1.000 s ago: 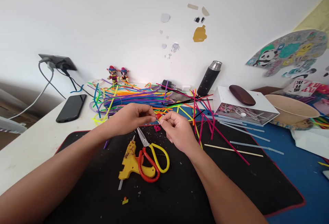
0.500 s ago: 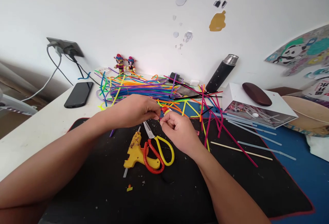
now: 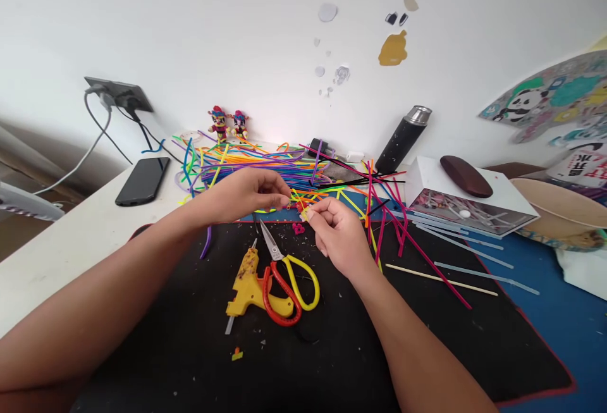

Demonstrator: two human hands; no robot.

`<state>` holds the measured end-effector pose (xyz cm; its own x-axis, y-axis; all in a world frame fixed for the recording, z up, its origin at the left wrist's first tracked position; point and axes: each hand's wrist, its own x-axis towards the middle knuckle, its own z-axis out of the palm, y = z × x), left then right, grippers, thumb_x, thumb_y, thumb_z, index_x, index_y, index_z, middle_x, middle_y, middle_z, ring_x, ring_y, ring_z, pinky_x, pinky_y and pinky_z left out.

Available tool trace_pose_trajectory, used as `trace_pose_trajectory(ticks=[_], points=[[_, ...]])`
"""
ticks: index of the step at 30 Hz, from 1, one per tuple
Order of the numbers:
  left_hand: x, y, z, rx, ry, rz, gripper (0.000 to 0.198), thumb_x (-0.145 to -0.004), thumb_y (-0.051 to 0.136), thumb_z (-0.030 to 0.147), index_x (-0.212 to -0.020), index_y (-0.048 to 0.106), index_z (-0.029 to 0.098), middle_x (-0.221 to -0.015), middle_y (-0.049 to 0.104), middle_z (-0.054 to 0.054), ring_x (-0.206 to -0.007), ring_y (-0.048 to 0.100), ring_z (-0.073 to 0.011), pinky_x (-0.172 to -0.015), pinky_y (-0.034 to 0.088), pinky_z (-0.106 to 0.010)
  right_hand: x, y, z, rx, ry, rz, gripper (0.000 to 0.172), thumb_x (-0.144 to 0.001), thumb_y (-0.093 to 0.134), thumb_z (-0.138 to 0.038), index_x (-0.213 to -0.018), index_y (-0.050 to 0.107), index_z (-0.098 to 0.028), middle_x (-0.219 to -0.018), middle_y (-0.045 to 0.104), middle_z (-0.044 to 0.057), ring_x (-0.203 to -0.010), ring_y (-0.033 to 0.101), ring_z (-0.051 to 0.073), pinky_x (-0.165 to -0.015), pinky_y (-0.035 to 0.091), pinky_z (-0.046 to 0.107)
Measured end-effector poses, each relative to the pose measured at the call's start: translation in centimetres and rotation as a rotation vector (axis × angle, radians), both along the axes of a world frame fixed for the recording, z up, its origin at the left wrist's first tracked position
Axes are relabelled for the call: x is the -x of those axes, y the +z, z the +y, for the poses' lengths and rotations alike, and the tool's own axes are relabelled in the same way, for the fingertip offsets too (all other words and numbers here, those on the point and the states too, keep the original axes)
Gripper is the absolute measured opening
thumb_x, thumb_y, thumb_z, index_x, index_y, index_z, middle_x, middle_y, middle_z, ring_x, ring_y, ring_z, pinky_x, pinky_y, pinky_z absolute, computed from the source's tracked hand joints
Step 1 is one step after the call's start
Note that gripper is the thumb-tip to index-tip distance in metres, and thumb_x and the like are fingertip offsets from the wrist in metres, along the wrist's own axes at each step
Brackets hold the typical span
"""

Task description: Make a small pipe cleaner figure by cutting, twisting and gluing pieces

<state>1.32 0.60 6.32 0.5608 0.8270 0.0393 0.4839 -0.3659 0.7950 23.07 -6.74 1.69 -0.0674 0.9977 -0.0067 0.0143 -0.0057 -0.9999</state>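
Note:
My right hand (image 3: 337,231) pinches a small yellow pipe cleaner piece (image 3: 305,212) between thumb and fingers. Something small and red shows just behind it. Close by on the left, my left hand (image 3: 260,195) has thumb and forefinger pressed together; what they hold, if anything, is too small to make out. On the black mat below the fingertips lies a looped magenta piece (image 3: 298,228). Scissors (image 3: 284,274) with one red and one yellow handle rest nearer to me, partly over a yellow glue gun (image 3: 249,286).
A heap of coloured pipe cleaners (image 3: 256,166) lies along the wall, with two small figures (image 3: 218,125) behind. To the right are a black flask (image 3: 403,141), a white box (image 3: 427,179), a wooden stick (image 3: 441,280) and clear glue sticks (image 3: 484,277). A phone (image 3: 142,181) lies left.
My hands have moved slightly apart. The yellow piece now shows in my right fingertips, and the magenta piece is visible on the mat. The view has shifted a little.

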Motion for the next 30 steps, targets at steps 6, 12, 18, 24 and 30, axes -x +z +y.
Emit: trace_pose_trajectory(ticks=[6, 12, 18, 24, 30], points=[[-1.3, -0.8, -0.6, 0.230, -0.048, -0.138, 0.040, -0.084, 0.078, 0.057, -0.085, 0.078, 0.017, -0.079, 0.075, -0.003, -0.071, 0.063, -0.0159, -0.069, 0.052, -0.027, 0.1, -0.2, -0.1, -0.009, 0.002, 0.014, 0.023, -0.087, 0.071, -0.041, -0.081, 0.056, -0.024, -0.050, 0.044, -0.011, -0.035, 0.037, 0.007, -0.037, 0.024, 0.023], [-1.5, -0.9, -0.7, 0.177, -0.029, -0.166, 0.044, -0.084, 0.077, 0.059, -0.083, 0.076, 0.015, -0.077, 0.071, -0.003, -0.070, 0.060, -0.0151, -0.069, 0.050, -0.026, 0.1, 0.0, -0.1, -0.001, 0.013, -0.015, 0.021, -0.085, 0.071, -0.038, -0.080, 0.057, -0.023, -0.051, 0.045, -0.011, -0.036, 0.036, 0.008, -0.038, 0.024, 0.023], [-1.6, -0.5, -1.1, 0.158, -0.054, -0.129, 0.042, -0.087, 0.073, 0.058, -0.083, 0.072, 0.016, -0.074, 0.067, -0.001, -0.067, 0.056, -0.0138, -0.064, 0.046, -0.024, 0.2, -0.1, -0.2, -0.007, 0.026, -0.040, 0.019, -0.085, 0.070, -0.036, -0.080, 0.057, -0.024, -0.053, 0.046, -0.010, -0.037, 0.038, 0.008, -0.039, 0.026, 0.023], [-1.9, 0.0, -2.1, -0.033, -0.080, 0.009, 0.031, -0.097, 0.060, 0.047, -0.087, 0.067, 0.019, -0.074, 0.063, 0.001, -0.067, 0.054, -0.0145, -0.062, 0.041, -0.023, 0.1, -0.5, -0.2, 0.019, 0.076, -0.076, 0.012, -0.084, 0.067, -0.031, -0.081, 0.058, -0.024, -0.055, 0.046, -0.010, -0.038, 0.037, 0.008, -0.040, 0.026, 0.024], [-1.8, 0.6, -2.9, -0.345, -0.206, 0.220, 0.027, -0.102, 0.052, 0.036, -0.094, 0.073, 0.020, -0.087, 0.073, -0.005, -0.075, 0.061, -0.0177, -0.069, 0.040, -0.028, 0.2, -0.9, -0.3, 0.012, 0.141, -0.159, 0.013, -0.084, 0.068, -0.029, -0.080, 0.057, -0.023, -0.055, 0.043, -0.010, -0.042, 0.036, 0.008, -0.042, 0.025, 0.023]])
